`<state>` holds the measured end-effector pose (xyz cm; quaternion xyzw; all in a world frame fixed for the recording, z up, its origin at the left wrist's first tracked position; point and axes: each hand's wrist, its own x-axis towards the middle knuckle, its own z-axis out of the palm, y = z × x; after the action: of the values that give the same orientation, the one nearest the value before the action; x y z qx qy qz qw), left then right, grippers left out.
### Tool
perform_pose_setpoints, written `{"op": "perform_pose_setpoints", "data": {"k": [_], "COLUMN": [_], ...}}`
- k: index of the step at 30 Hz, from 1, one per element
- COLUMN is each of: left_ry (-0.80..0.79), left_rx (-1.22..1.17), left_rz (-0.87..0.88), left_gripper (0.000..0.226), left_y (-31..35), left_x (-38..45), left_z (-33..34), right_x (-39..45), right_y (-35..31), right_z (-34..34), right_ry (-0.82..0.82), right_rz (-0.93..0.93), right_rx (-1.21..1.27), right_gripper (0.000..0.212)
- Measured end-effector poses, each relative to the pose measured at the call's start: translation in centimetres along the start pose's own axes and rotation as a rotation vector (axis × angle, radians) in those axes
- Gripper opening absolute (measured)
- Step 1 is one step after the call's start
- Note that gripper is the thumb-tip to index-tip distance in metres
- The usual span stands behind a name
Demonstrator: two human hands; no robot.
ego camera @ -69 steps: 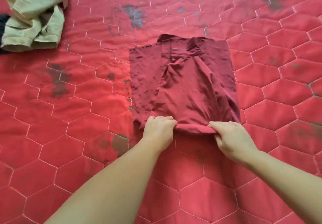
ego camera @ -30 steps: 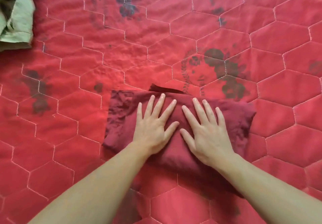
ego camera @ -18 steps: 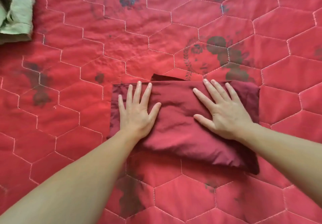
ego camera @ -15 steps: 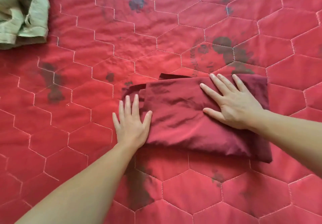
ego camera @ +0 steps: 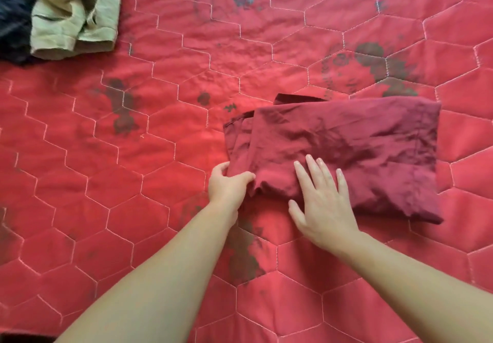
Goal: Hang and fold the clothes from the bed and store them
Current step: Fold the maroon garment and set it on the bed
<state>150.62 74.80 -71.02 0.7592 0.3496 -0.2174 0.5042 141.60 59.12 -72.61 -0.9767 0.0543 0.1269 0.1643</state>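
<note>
Shirt point(ego camera: 346, 150): I have the folded dark red bundle toward 3 o'clock on the red quilt point(ego camera: 133, 156). My left hand point(ego camera: 226, 185) pinches its near-left corner, thumb on top, fingers tucked under. My right hand point(ego camera: 322, 204) lies flat on its near edge, fingers straight and spread. At 10 o'clock, well apart, a crumpled tan garment point(ego camera: 72, 14) touches something dark point(ego camera: 13, 25).

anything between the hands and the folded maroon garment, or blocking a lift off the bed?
Nothing visible. The left hand already grips the folded maroon garment at its near-left corner; the right hand lies flat on its near edge. The beige garment lies apart, at the bedspread's far left. The storage spot is out of view.
</note>
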Motion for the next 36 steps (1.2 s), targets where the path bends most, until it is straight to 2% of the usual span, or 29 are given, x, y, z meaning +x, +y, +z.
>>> {"op": "perform_pose_setpoints", "data": {"k": [2, 4, 6, 8, 10, 12, 14, 16, 18, 21, 23, 25, 27, 29, 31, 33, 34, 36], "left_ry": [-0.091, -0.2, -0.325, -0.465, -0.618, -0.687, -0.72, -0.755, -0.769, -0.763, -0.665, -0.456, -0.254, -0.199, -0.227, -0.21, -0.178, -0.126], "left_rx": [-0.089, -0.192, -0.175, -0.043, 0.102, 0.241, 0.366, 0.422, 0.422, 0.302, 0.189, 0.14, 0.248, 0.434, 0.498, 0.397, 0.295, 0.109], "left_rz": [0.05, 0.122, 0.213, 0.341, 0.424, 0.496, 0.538, 0.524, 0.533, 0.544, 0.593, 0.698, 0.801, 0.832, 0.808, 0.779, 0.707, 0.456], "left_gripper": [0.066, 0.063, 0.068, 0.071, 0.069, 0.069, 0.072, 0.061, 0.046, 0.045, 0.043, 0.038, 0.035, 0.045, 0.053, 0.052, 0.051, 0.052], "left_y": [1.0, 2.0, 3.1, 4.0, 4.6, 5.0, 5.5, 5.8, 5.7, 5.1, 4.7, 4.5, 4.1, 3.5, 2.8, 2.7, 2.8, 3.9], "left_x": [-0.5, -1.3, -2.6, -4.2, -6.1, -7.2, -8.1, -9.0, -9.7, -10.1, -10.2, -9.9, -8.4, -7.0, -6.1, -5.8, -5.8, -6.2], "left_z": [-0.6, -0.7, -0.6, 0.5, 2.3, 4.4, 6.3, 7.9, 9.2, 10.1, 10.0, 9.9, 10.2, 10.5, 10.8, 10.9, 11.0, 11.3], "right_x": [0.3, 1.0, 2.3, 3.7, 4.7, 4.9, 4.8, 4.6, 4.3, 3.9, 3.5, 2.9, 2.1, 1.5, 1.4, 1.7, 1.9, 1.9], "right_y": [-0.9, -2.0, -3.6, -4.4, -3.4, -1.5, 0.9, 3.2, 4.9, 7.0, 8.3, 9.5, 10.6, 11.5, 12.2, 12.4, 12.4, 11.8], "right_z": [-0.7, -1.8, -3.4, -5.6, -7.4, -8.9, -9.7, -10.2, -10.2, -10.1, -10.3, -10.3, -9.5, -8.9, -8.3, -8.3, -8.3, -8.8], "right_ry": [0.035, 0.048, -0.048, -0.192, -0.288, -0.312, -0.305, -0.313, -0.279, -0.167, -0.143, -0.094, -0.029, -0.009, 0.002, 0.027, 0.036, 0.019], "right_rz": [-0.028, -0.003, 0.151, 0.372, 0.53, 0.607, 0.668, 0.748, 0.839, 0.854, 0.73, 0.644, 0.664, 0.716, 0.765, 0.785, 0.77, 0.674], "right_rx": [0.107, 0.356, 0.809, 1.343, 1.623, 1.614, 1.645, 1.741, 1.809, 1.829, 1.857, 1.931, 1.892, 1.757, 1.715, 1.683, 1.642, 1.516], "right_gripper": [0.072, 0.066, 0.061, 0.062, 0.043, 0.038, 0.044, 0.046, 0.04, 0.03, 0.019, 0.015, 0.015, 0.015, 0.016, 0.016, 0.015, 0.018]}}
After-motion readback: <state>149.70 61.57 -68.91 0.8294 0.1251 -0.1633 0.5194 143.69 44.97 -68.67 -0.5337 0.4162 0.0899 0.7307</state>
